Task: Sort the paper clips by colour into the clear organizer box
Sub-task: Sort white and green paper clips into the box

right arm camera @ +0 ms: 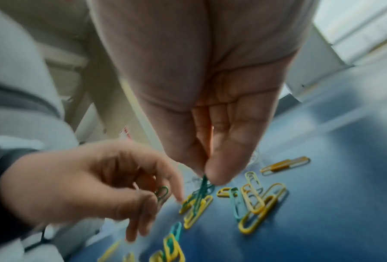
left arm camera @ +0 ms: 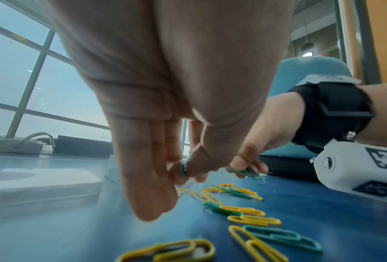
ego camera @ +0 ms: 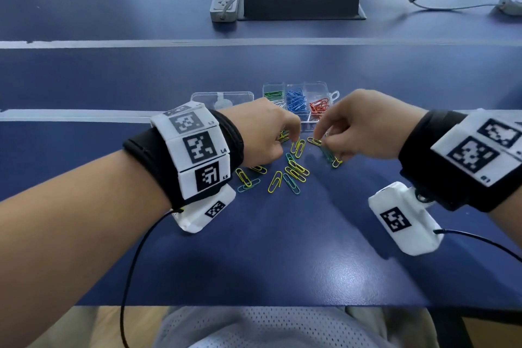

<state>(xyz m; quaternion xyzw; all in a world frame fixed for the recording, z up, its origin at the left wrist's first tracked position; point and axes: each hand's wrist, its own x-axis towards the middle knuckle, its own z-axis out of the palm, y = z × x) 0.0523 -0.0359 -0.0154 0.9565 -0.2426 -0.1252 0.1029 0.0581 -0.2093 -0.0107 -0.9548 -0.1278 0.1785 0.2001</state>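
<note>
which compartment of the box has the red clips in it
The right-hand compartment of the organizer box; blue clips fill the middle one, green clips the left.

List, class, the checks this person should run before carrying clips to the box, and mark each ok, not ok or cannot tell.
1. Left hand pinches a green clip: ok.
2. Right hand holds green clips: ok.
3. No yellow clip caught in the right hand's bunch: cannot tell.
4. Box open, green section reachable: ok.
5. Table cleared of loose clips: not ok.
</note>
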